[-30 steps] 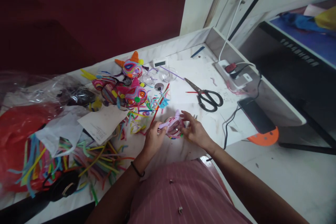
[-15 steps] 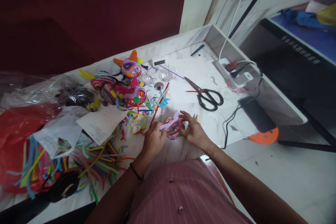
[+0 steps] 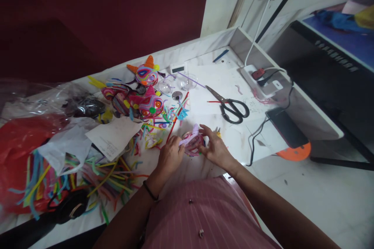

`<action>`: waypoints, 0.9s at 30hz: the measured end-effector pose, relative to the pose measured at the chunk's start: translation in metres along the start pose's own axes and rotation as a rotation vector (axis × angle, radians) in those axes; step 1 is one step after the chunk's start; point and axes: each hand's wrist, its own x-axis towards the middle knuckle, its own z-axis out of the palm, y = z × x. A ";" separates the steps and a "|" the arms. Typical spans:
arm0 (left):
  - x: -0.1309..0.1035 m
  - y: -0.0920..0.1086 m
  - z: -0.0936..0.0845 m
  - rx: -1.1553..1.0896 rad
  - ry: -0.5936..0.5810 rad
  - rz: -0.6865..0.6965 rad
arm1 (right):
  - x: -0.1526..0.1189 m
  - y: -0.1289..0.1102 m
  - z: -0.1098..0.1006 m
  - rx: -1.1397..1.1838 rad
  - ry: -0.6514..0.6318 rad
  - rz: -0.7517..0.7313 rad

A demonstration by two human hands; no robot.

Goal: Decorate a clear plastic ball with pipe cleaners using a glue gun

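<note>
At the table's near side, a clear ball-like craft piece [image 3: 195,148] with pink and coloured trim sits between my hands. Across its top lies a fuzzy lilac pipe-cleaner strip [image 3: 190,137]. My left hand [image 3: 172,155] is closed, pinching the strip's left end against the craft piece. On the other side, my right hand [image 3: 215,148] curves its thumb and forefinger around the piece's right edge. Its grip looks light, and the other fingers are partly hidden. Just beyond the right hand, small yellow-handled snips [image 3: 218,133] show in part.
Black-handled scissors [image 3: 228,105] lie open on white paper [image 3: 204,101]. Finished pipe-cleaner fish [image 3: 150,106] and clear plastic domes [image 3: 189,81] stand behind. Loose pipe cleaners [image 3: 111,179] and bags [image 3: 26,140] fill the left. A phone [image 3: 288,127] and power strip [image 3: 260,79] are right.
Both hands stay nearly in place around the craft piece. The lilac strip has tilted slightly, and the view has shifted a little.
</note>
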 end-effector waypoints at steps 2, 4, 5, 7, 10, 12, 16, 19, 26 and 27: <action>0.000 0.000 -0.001 0.010 -0.012 0.002 | -0.001 0.001 0.002 -0.031 0.009 -0.018; 0.000 0.001 -0.002 0.019 -0.022 0.002 | -0.002 0.000 0.002 -0.070 0.022 -0.042; -0.001 0.002 -0.002 0.023 -0.026 0.001 | -0.002 -0.001 0.001 -0.093 0.030 -0.059; -0.001 0.003 -0.003 0.028 -0.033 0.000 | -0.002 -0.005 -0.003 -0.149 0.048 -0.102; -0.002 0.006 -0.003 0.033 -0.042 -0.005 | -0.001 -0.018 -0.011 -0.256 0.069 -0.183; -0.002 0.007 -0.002 0.038 -0.045 -0.010 | 0.001 -0.028 -0.015 -0.328 0.056 -0.246; -0.003 0.010 -0.003 0.045 -0.050 -0.014 | 0.008 -0.041 -0.014 -0.433 -0.018 -0.355; -0.003 0.011 -0.003 0.040 -0.048 -0.013 | 0.013 -0.044 -0.008 -0.490 -0.052 -0.390; -0.005 0.012 -0.001 -0.015 -0.020 -0.012 | 0.018 -0.044 -0.004 -0.552 -0.115 -0.393; -0.005 0.011 0.000 -0.030 -0.011 -0.013 | 0.018 -0.044 -0.005 -0.553 -0.121 -0.390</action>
